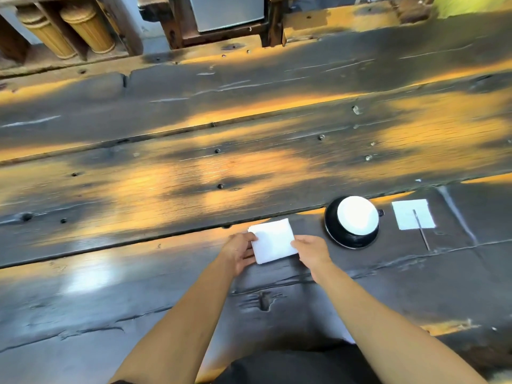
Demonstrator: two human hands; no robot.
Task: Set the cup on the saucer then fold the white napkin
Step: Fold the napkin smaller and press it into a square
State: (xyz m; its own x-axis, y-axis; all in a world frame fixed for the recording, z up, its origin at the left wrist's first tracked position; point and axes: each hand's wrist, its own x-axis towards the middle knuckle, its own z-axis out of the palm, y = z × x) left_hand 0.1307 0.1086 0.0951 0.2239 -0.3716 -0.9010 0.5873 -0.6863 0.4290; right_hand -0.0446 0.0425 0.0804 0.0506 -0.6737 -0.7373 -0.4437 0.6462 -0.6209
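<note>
- Two ribbed bamboo-coloured cylinders (pixel 66 29) are standing side by side in a wooden rack at the far left, beyond the table's back edge.
- One long table (pixel 194 167) of dark, worn planks is stretching across the whole room in front of me, studded with nail heads and catching patches of orange light.
- One left hand (pixel 240 252) is reaching in from the near edge; its thumb is lying on top of the napkin's left edge and its fingers are curling beneath, so it is pinching that side lightly.
- One white napkin (pixel 273 241), already folded into a small thick rectangle, is sitting on the near plank between the two hands, tilted a little.
- One right hand (pixel 311 252) is closing its thumb and fingertips on the napkin's right edge, holding it from that side; how tightly, I cannot tell.
- One cup (pixel 357 214), black outside and white inside, is sitting on one black saucer (pixel 336 238), just right of the napkin and apart from it.
- One flat white paper square (pixel 413 214) is lying to the right of the cup, near it but not touching.
- One thin dark stick (pixel 421 230) is lying across that square, its near end running off onto the wood.
</note>
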